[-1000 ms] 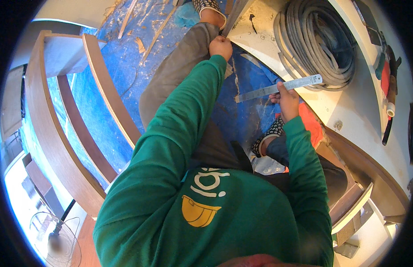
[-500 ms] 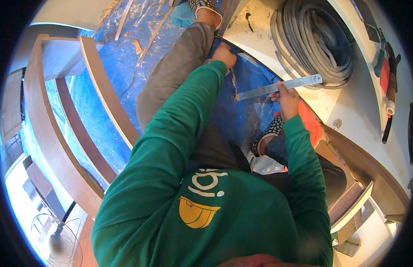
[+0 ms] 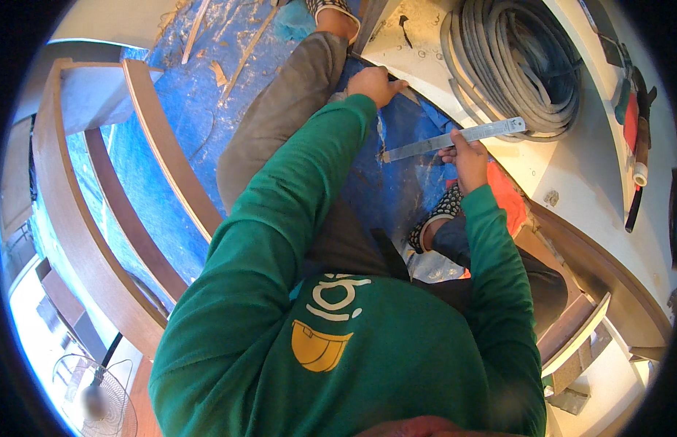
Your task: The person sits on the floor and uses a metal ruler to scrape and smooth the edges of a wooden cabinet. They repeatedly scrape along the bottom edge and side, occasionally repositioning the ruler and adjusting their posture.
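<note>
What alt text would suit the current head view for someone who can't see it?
A person in green holds a metal ruler in the right hand above blue sheeting; the left hand is near a pale panel's edge. A grey coil of hose or cable lies upper right, a brown wooden frame at left.

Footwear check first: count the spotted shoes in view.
2: one spotted shoe at the top edge, partly cut off; a second shoe below the right hand holding the metal ruler.

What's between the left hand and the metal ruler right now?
Head view: blue tarp between the left hand and the metal ruler, with a pale streak near the ruler's left end. No tool shows in that stretch.
</note>
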Tool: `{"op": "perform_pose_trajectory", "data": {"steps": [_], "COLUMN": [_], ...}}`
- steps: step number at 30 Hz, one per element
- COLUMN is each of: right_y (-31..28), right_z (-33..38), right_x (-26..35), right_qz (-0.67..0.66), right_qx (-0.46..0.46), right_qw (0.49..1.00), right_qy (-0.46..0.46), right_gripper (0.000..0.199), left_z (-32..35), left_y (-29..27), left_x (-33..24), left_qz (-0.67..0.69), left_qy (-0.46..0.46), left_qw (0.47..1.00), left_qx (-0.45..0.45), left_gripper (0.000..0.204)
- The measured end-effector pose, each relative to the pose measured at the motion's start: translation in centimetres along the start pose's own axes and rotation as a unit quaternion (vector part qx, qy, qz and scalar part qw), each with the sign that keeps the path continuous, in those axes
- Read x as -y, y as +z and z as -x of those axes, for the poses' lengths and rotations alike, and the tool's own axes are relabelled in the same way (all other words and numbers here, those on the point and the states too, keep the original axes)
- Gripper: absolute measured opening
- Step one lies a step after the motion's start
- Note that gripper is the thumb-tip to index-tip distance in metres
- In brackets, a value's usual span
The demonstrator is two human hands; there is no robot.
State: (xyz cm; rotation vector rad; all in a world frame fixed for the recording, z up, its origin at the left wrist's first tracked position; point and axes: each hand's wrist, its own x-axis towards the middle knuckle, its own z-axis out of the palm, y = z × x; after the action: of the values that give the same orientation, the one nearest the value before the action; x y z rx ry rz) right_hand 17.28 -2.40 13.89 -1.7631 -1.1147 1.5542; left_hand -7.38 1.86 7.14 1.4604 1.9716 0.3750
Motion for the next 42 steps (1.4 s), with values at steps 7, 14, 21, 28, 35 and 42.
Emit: {"op": "perform_pose_trajectory", "data": {"steps": [7,14,21,28,35,42], "right_y": [0.1,-0.1,-0.4,-0.6,-0.4,1.8], "right_z": [0.1,-0.1,-0.4,-0.3,-0.6,1.6], "right_x": [0.0,0.2,0.1,2.1,3.7,3.7], "right_qz": [-0.007,-0.007,0.013,-0.030,-0.070,0.061], "right_qx": [-0.005,-0.022,-0.019,-0.043,-0.022,0.154], "right_qw": [1.000,1.000,1.000,0.998,0.997,0.985], "right_qy": [0.002,0.000,-0.005,0.018,-0.006,0.054], "right_gripper": [0.025,0.024,0.026,0.027,0.027,0.025], "left_z": [-1.7,-1.0,-1.4,2.5,9.0,12.1], "left_y": [2.8,2.4,4.5,1.1,-1.0,-1.1], "left_x": [3.1,2.4,3.4,-1.3,-4.8,-4.8], "left_qz": [0.100,-0.004,-0.045,0.040,0.004,0.037], "left_qy": [0.079,-0.004,0.110,0.161,0.205,0.192], "left_qw": [0.990,0.998,0.984,0.952,0.945,0.966], "left_qx": [-0.054,0.060,0.133,0.257,0.257,0.168], "left_gripper": [0.039,0.032,0.042,0.052,0.037,0.028]}}
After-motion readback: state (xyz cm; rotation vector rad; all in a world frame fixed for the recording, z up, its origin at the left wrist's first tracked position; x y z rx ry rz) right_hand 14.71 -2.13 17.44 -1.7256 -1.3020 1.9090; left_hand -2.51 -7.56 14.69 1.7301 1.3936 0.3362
